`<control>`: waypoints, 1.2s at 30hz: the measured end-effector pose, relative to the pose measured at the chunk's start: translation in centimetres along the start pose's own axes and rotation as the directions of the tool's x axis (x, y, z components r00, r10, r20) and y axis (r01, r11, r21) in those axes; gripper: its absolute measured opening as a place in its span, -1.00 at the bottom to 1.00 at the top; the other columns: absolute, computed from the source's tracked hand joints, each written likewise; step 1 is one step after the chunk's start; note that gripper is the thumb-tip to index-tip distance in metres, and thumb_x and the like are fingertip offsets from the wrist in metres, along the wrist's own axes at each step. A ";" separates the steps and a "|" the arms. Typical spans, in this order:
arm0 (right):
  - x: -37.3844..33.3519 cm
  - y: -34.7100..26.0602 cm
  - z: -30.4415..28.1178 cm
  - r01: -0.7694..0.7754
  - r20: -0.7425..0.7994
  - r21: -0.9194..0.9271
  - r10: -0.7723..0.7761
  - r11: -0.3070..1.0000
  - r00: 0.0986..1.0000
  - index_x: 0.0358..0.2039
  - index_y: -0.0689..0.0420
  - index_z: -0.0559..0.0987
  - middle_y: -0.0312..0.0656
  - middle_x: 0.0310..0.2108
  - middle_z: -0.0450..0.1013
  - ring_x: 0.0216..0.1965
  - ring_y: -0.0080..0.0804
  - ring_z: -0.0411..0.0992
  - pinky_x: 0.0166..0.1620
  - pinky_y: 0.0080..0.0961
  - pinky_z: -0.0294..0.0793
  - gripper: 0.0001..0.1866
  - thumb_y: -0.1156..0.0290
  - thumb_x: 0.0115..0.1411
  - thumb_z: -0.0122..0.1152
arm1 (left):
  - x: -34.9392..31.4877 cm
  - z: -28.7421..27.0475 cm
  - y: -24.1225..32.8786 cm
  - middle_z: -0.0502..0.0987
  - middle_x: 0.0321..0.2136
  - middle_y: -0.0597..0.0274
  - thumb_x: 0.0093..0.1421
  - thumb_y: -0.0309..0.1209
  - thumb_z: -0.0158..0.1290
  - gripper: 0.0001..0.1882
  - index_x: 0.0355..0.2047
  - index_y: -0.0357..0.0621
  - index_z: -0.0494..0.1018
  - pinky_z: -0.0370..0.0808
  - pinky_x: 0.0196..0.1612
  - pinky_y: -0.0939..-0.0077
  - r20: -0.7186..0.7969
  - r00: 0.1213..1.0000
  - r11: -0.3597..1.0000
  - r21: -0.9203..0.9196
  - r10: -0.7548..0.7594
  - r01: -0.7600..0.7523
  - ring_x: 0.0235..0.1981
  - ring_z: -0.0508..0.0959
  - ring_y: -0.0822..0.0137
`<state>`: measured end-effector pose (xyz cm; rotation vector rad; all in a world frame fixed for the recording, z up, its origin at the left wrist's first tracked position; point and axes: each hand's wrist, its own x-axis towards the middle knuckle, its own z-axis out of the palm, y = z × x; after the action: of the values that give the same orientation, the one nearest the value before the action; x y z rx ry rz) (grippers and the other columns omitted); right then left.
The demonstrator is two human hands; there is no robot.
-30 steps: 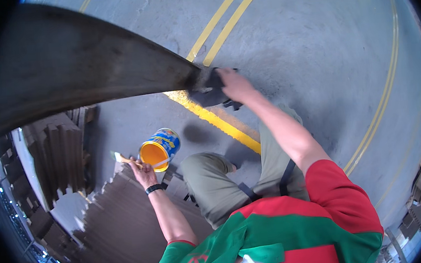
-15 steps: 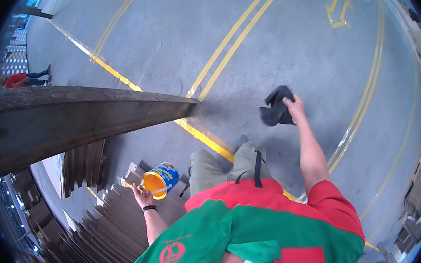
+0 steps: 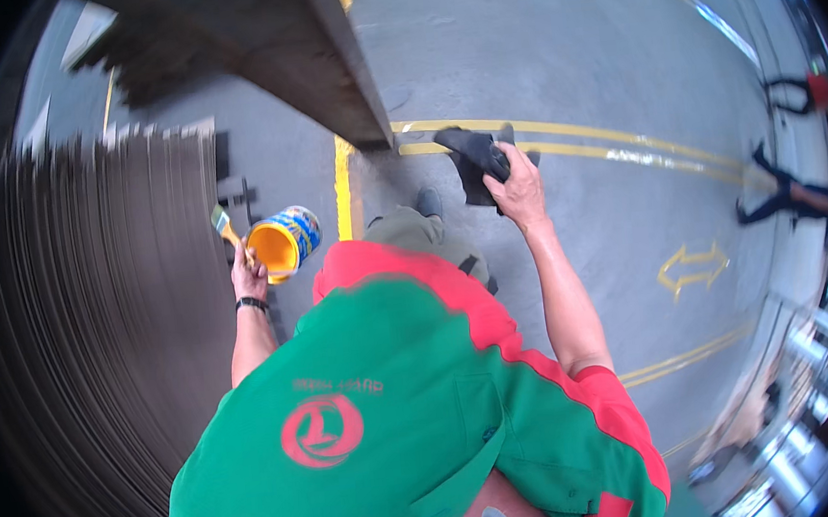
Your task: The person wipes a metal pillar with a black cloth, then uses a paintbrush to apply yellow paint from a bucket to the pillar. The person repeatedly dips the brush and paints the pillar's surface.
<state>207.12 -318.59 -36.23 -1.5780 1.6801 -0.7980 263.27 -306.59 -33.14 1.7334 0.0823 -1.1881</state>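
My left hand (image 3: 247,273) is closed round the handle of a paintbrush (image 3: 224,224), its bristles pointing up and away from me. Right beside those fingers hangs a blue-and-yellow bucket (image 3: 305,230), tilted so its yellow inside shows. The hand seems to carry it too, but the bucket's handle is hard to make out. Out in front, my right hand (image 3: 518,190) grips a crumpled black cloth (image 3: 471,151), with folds hanging loose on both sides. Whether it is a rag or a glove I cannot tell.
A tall stack of brown sheets (image 3: 154,271) stands close on my left. Ahead rises a steel post (image 3: 308,61), its foot near the yellow floor line (image 3: 343,191). People (image 3: 803,200) are at the right, near shiny metal items (image 3: 796,461).
My body has turned left, so the post has swung from the left to ahead and people show at the right. Both hands keep their hold; the black cloth is nearer the post's foot.
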 end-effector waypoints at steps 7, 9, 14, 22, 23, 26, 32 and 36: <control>20.5 -22.2 -4.6 0.829 0.394 -0.114 -0.741 0.548 0.544 -0.02 -0.01 0.55 -0.27 -0.07 0.52 -0.33 -0.31 0.52 -0.28 -0.37 0.53 -0.56 0.46 0.02 0.25 | -8.0 0.7 -0.6 0.52 -0.45 0.38 0.40 -0.13 0.09 -0.63 0.04 -0.12 0.50 0.12 -0.65 0.70 -0.171 0.983 0.966 -0.239 0.062 -0.103 -0.71 0.21 0.65; 24.0 -26.3 -0.1 0.960 0.479 -0.197 -0.836 0.197 0.270 -0.04 -0.06 0.55 -0.32 -0.07 0.49 -0.46 -0.43 0.40 -0.40 -0.47 0.41 -0.61 0.41 0.05 0.18 | -9.1 0.6 -1.9 0.52 -0.44 0.37 0.40 -0.14 0.10 -0.62 0.04 -0.13 0.50 0.13 -0.65 0.71 -0.322 0.946 0.960 -0.252 0.039 -0.125 -0.71 0.21 0.65; 30.5 -25.3 11.7 0.721 0.606 -0.681 -0.650 -0.128 0.458 -0.01 0.12 0.56 -0.03 0.04 0.46 -0.57 -0.42 0.55 -0.63 -0.54 0.50 -0.59 0.39 0.08 0.22 | -10.3 1.5 -11.9 0.49 -0.42 0.38 0.40 -0.13 0.09 -0.58 0.08 -0.19 0.49 0.15 -0.65 0.75 -0.372 0.928 0.904 -0.389 0.020 -0.176 -0.70 0.22 0.67; 29.9 -15.8 23.1 0.815 0.806 -0.571 -0.256 -0.099 0.533 -0.11 0.27 0.66 0.06 -0.05 0.49 -0.21 -0.12 0.64 -0.33 -0.27 0.70 -0.69 0.43 0.14 0.23 | -16.1 -6.6 -28.6 0.39 -0.24 0.35 0.41 -0.09 0.05 -0.56 0.18 -0.03 0.47 0.19 -0.49 0.70 -0.629 0.746 0.858 -0.488 -0.219 -0.159 -0.51 0.24 0.64; 29.2 -13.8 25.1 0.778 0.753 -0.626 -0.216 0.059 0.622 -0.04 0.28 0.63 0.11 -0.03 0.48 -0.12 -0.09 0.62 -0.26 -0.27 0.70 -0.66 0.45 0.18 0.20 | -16.9 -7.4 -30.3 0.38 -0.22 0.35 0.41 -0.09 0.05 -0.56 0.18 0.00 0.47 0.18 -0.47 0.69 -0.644 0.725 0.852 -0.500 -0.246 -0.154 -0.50 0.23 0.63; 27.7 -6.5 31.8 0.727 0.725 -0.676 -0.066 0.125 0.685 -0.01 0.29 0.55 0.17 0.05 0.43 -0.12 -0.07 0.61 -0.15 -0.22 0.69 -0.64 0.41 0.21 0.15 | -19.2 -9.8 -33.7 0.36 -0.28 0.38 0.42 -0.12 0.02 -0.56 0.21 -0.03 0.40 0.14 -0.51 0.71 -0.656 0.679 0.773 -0.601 -0.330 -0.204 -0.56 0.19 0.64; 26.3 7.8 44.9 0.688 0.706 -0.685 -0.017 0.238 0.708 0.01 0.27 0.53 0.12 -0.01 0.48 -0.14 -0.05 0.62 -0.15 -0.21 0.70 -0.66 0.45 0.24 0.11 | -21.3 -12.9 -36.4 0.35 -0.44 0.39 0.49 -0.17 -0.08 -0.56 0.23 -0.16 0.26 0.13 -0.61 0.70 -0.729 0.641 0.672 -0.602 -0.242 -0.431 -0.64 0.19 0.61; 25.1 15.0 53.2 0.708 0.745 -0.655 0.065 0.264 0.664 0.02 0.25 0.54 0.12 0.02 0.49 -0.02 -0.04 0.58 -0.04 -0.21 0.65 -0.66 0.45 0.24 0.10 | -20.2 -16.1 -36.7 0.39 -0.44 0.37 0.50 -0.19 -0.09 -0.63 0.18 -0.13 0.32 0.14 -0.61 0.65 -0.763 0.631 0.622 -0.565 -0.143 -0.542 -0.66 0.17 0.59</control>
<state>241.40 -341.38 -80.86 -2.6678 1.1608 0.8347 243.98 -267.24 -42.71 1.2550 0.7591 -0.0498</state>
